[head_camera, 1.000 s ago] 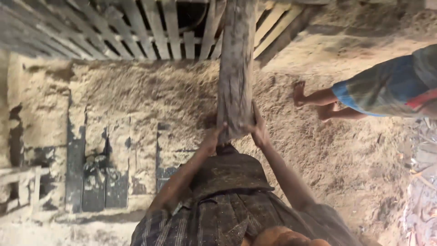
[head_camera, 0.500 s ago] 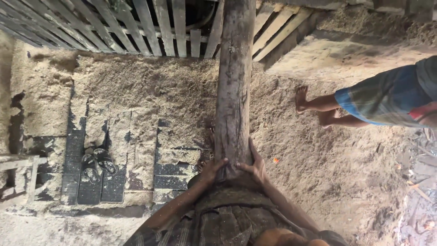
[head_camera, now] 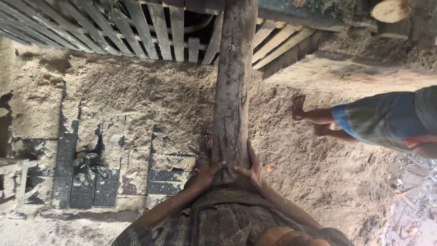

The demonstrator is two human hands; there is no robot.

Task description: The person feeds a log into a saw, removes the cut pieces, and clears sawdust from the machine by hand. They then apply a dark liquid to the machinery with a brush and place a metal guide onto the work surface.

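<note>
Sawdust floor (head_camera: pixel 136 105) covers most of the scene, pale and loose, with dark planks showing through in patches. Nearest the camera is the person's checked shirt. Just ahead of it, both hands are clasped on the near end of a rough, round log (head_camera: pixel 232 91). The left hand (head_camera: pixel 207 166) presses against the log's left side, fingers spread upward and thumb wrapped across the front. The right hand (head_camera: pixel 250 166) grips the right side in the same manner, thumb pointing inward. Both hands are closed on the log; neither is free.

The log runs straight away from the person, over the sawdust, to the top of the view. On the left, a pair of dark sandals (head_camera: pixel 91 168) lies on a bare plank, well apart from the log. To the right, a second person's bare foot (head_camera: pixel 298 107) and leg, with a blue checked cloth above, stand on the sawdust. Farthest off, a slatted wooden structure (head_camera: pixel 136 27) spans the upper left, the log reaching over it.
</note>
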